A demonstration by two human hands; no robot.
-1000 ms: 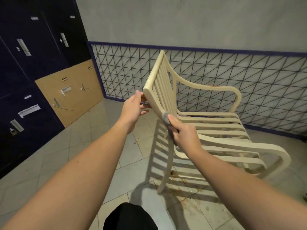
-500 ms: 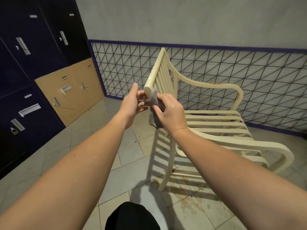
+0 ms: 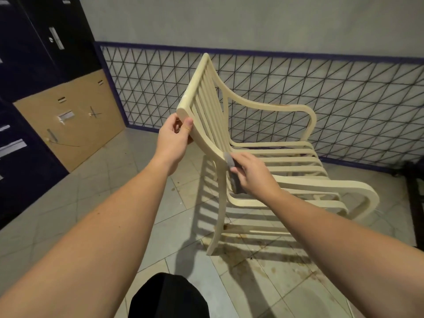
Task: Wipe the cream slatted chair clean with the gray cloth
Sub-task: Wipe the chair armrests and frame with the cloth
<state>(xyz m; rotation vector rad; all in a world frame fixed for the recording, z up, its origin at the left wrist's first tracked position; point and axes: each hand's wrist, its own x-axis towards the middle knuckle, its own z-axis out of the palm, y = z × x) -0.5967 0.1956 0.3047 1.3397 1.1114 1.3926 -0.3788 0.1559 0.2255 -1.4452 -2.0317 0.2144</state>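
Note:
The cream slatted chair (image 3: 270,104) stands on the tiled floor, its backrest turned toward me and its seat facing right. My left hand (image 3: 174,136) grips the near top corner of the backrest, thumb on the front face. My right hand (image 3: 252,173) holds the gray cloth (image 3: 230,160) pressed against the near side rail of the backrest, just above where the rail meets the seat. Part of the cloth hangs below my palm beside the rear leg.
A wire mesh panel (image 3: 344,106) with a purple frame runs along the wall behind the chair. Dark doors and a brown board (image 3: 68,115) line the left side. Brown stains (image 3: 247,255) mark the floor tiles around the chair's rear leg.
My right hand slid the cloth up the backrest rail to the top corner, then back down to the lower part near the seat. My left hand kept its grip on the top corner.

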